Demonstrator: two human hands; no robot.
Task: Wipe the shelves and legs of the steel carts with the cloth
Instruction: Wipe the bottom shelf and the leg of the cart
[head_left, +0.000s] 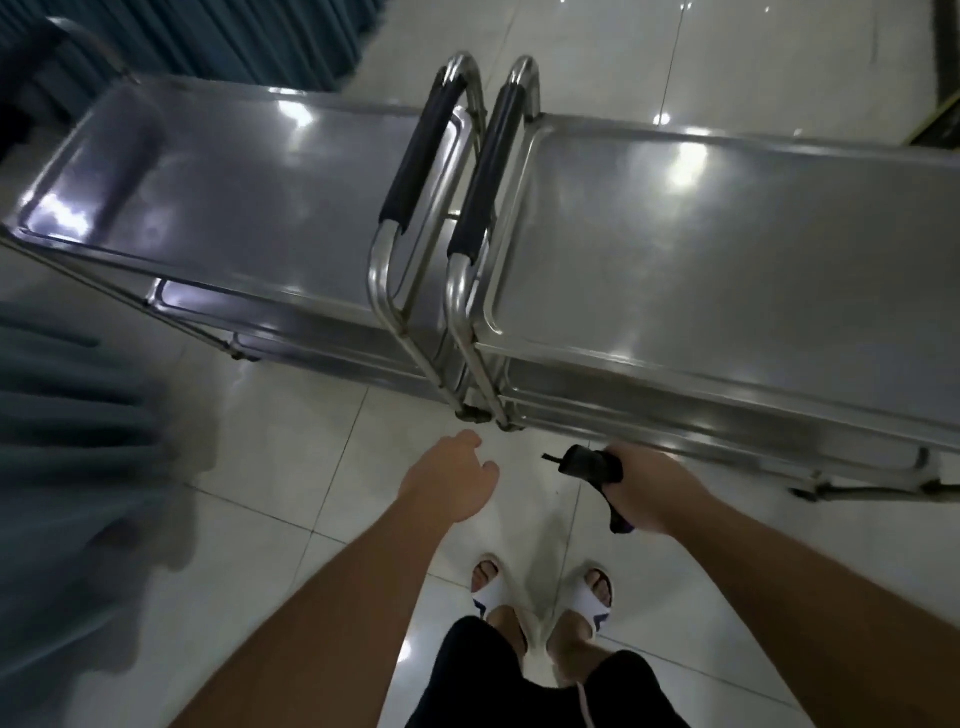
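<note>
Right fingers (626, 470) clenching dark cloth (592, 464), left fingers (470, 441) loose, above glossy tiled floor (291, 452) beside steel carts (727, 249).

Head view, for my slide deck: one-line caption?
Right hand grips dark cloth before two steel carts; left hand empty.

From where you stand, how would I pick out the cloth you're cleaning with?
Find the two steel carts standing handle to handle on the white tiled floor. Below the near edge of the right-hand one, the right hand grips the cloth: a small dark bundle, the only soft thing among shiny metal.
</note>
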